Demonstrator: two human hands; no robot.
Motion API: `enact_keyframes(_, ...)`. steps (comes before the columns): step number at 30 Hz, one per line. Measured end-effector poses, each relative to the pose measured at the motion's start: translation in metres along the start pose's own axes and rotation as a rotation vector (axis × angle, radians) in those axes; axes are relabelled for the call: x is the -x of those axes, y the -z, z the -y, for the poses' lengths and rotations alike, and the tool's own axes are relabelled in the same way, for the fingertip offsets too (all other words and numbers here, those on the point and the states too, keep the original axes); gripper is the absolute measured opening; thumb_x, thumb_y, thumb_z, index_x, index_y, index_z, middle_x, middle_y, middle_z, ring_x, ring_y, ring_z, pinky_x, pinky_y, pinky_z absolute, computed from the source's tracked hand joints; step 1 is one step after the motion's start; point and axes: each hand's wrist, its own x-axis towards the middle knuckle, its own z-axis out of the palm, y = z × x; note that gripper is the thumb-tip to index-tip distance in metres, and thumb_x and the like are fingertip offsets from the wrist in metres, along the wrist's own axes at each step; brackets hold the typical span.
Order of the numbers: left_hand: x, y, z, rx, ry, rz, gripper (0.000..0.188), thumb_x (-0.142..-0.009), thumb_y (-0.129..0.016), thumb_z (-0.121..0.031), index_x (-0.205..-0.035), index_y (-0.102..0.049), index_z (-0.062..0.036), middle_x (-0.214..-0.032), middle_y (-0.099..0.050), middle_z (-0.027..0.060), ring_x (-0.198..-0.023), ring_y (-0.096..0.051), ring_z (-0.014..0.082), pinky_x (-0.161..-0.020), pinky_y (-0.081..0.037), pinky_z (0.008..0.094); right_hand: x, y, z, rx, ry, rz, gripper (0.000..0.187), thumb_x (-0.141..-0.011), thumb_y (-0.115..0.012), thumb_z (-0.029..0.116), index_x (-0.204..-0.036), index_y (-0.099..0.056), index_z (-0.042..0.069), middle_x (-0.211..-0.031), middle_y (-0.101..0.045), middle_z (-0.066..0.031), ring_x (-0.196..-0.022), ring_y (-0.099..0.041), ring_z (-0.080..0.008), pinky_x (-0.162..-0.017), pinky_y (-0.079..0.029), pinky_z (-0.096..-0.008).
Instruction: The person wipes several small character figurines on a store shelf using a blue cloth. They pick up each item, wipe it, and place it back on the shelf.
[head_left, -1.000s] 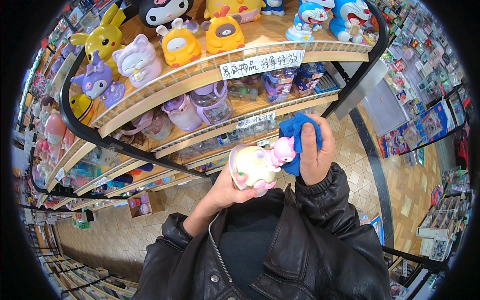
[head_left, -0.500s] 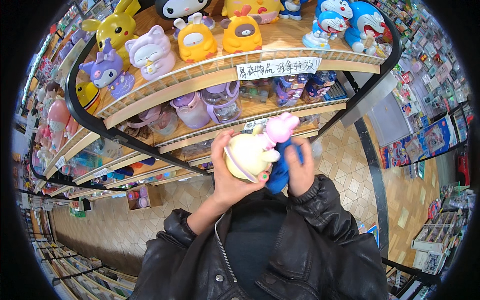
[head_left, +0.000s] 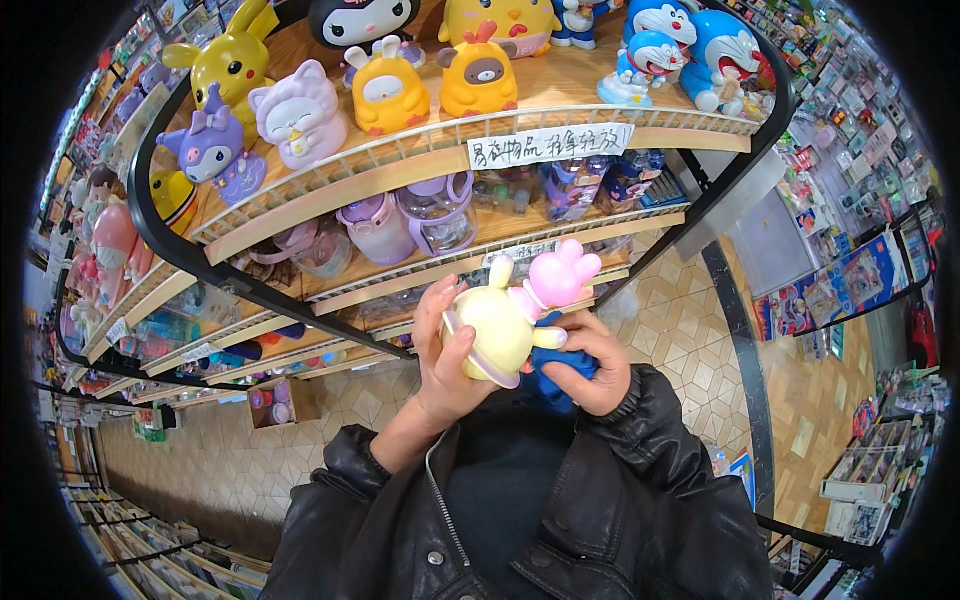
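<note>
A pale-yellow round figurine (head_left: pixel 492 328) with a pink rabbit-eared head lies tilted in front of my chest, its head toward the upper right. My left hand (head_left: pixel 447 355) is wrapped round its left side, thumb on the body. On the right, my right hand (head_left: pixel 592 365) is closed on a blue cloth (head_left: pixel 562 375), bunched against the figurine's lower right side. The cloth partly hides under the fingers and behind the figurine.
A rounded display shelf (head_left: pixel 330 180) with a low rail stands ahead, carrying several cartoon figurines. Purple cups (head_left: pixel 437 215) stand on the tier below. A cardboard box (head_left: pixel 280 402) sits on the tiled floor at left. Packed goods racks (head_left: pixel 860 290) line the right.
The figurine has turned slightly in my left hand, and the left thumb now lies across its body. My right hand has moved slightly down with the cloth, its fingers curling more over it.
</note>
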Motion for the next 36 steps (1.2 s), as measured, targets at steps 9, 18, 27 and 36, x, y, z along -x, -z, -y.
enact_keyframes(9, -0.003, -0.006, -0.002, 0.163, -0.053, 0.094, 0.089, -0.062, -0.093, -0.019, -0.132, -0.040, -0.0182, -0.140, -0.038, 0.0209, -0.121, -0.050, 0.0478, -0.096, -0.048, 0.0559, -0.025, 0.033, 0.047, 0.612, 0.327, -0.173, 0.025, -0.080, -0.074, 0.011, -0.104, -0.070, 0.006, -0.122, -0.061, -0.0125, -0.108, -0.053, -0.0321, -0.099, -0.039, -0.0443)
enact_keyframes(18, -0.016, -0.002, -0.007, 0.190, -0.080, 0.306, 0.079, -0.063, -0.092, -0.019, -0.130, -0.050, -0.0184, -0.135, -0.044, 0.0192, -0.118, -0.053, 0.0448, -0.088, -0.054, 0.0476, -0.037, 0.017, 0.024, 0.844, 0.168, -0.251, 0.019, -0.077, -0.079, 0.012, -0.092, -0.068, 0.004, -0.094, -0.064, -0.0107, -0.085, -0.059, -0.0326, -0.076, -0.048, -0.0405)
enact_keyframes(27, -0.019, -0.007, -0.006, 0.382, 0.187, 0.239, 0.101, -0.056, -0.095, -0.023, -0.136, -0.034, -0.0122, -0.136, -0.039, 0.0198, -0.121, -0.051, 0.0355, -0.099, -0.047, 0.0458, -0.033, 0.049, 0.006, 0.113, -0.057, -0.479, 0.013, -0.096, -0.063, 0.010, -0.100, -0.062, -0.002, -0.096, -0.064, -0.0112, -0.089, -0.060, -0.0221, -0.082, -0.047, -0.0308)
enact_keyframes(36, -0.039, -0.001, 0.002, 1.320, 0.983, 0.325, 0.110, -0.067, -0.085, -0.015, -0.152, -0.016, -0.0061, -0.135, -0.048, 0.0130, -0.127, -0.053, 0.0289, -0.103, -0.048, 0.0458, -0.038, 0.048, 0.019, -0.120, -0.026, -0.031, 0.087, -0.083, -0.077, 0.007, -0.153, -0.026, 0.005, -0.149, -0.042, -0.0162, -0.131, -0.049, -0.0232, -0.103, -0.045, -0.0349)
